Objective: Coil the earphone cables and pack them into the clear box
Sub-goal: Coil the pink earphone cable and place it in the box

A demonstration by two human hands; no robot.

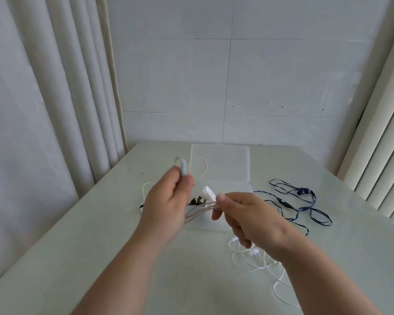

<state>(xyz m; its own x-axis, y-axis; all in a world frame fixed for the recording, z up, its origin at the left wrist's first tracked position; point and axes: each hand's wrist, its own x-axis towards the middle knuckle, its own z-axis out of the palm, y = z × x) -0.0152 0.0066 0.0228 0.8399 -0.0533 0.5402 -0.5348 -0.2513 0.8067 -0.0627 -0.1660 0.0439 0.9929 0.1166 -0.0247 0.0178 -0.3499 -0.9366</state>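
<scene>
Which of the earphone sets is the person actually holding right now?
The beige earphone cable, stretched between the left hand and right hand. The dark blue earphones and the white earphones lie loose on the table.

The clear box sits mid-table, tangled earphones to its right, another earphone cable in front.
</scene>
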